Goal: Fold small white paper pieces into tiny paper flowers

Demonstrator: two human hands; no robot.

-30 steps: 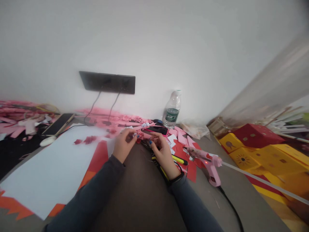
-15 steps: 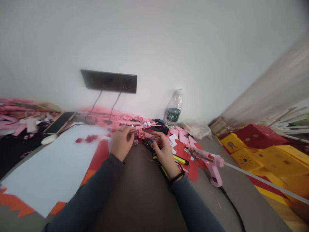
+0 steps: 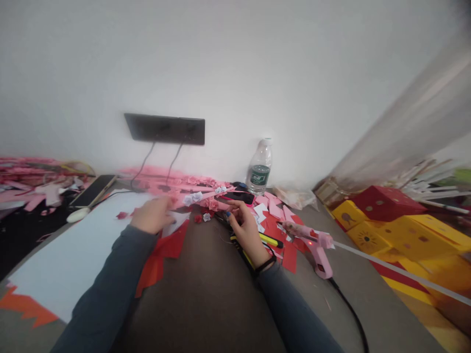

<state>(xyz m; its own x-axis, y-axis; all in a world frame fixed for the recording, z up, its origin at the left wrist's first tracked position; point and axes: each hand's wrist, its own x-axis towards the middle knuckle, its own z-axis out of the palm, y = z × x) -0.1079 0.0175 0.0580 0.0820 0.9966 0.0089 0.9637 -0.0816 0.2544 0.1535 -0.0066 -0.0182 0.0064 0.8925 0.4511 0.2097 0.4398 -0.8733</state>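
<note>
My right hand [image 3: 246, 228] is closed, thumb and fingertips pinched at the right end of a pink paper-flower branch [image 3: 210, 203]. White paper flowers [image 3: 193, 198] sit along the pink paper. My left hand [image 3: 153, 214] is over the right edge of a white paper sheet [image 3: 84, 245], near small red paper flowers [image 3: 121, 215]. Its fingers are smeared by motion, so whether it holds anything is unclear. On the grey table between the hands lie a loose red flower [image 3: 198, 218] and a small white flower [image 3: 206, 217].
A pink hot glue gun [image 3: 312, 242] with a lit red light lies on the right. A yellow-and-black cutter [image 3: 271, 239], red paper [image 3: 290, 257] and a water bottle [image 3: 259, 169] are nearby. Yellow boxes [image 3: 423, 240] stand far right; a phone [image 3: 93, 191] lies left.
My left hand has moved left from the pink flowers to the white sheet's edge. The red and orange paper beneath has shifted. My right hand stays at the branch end.
</note>
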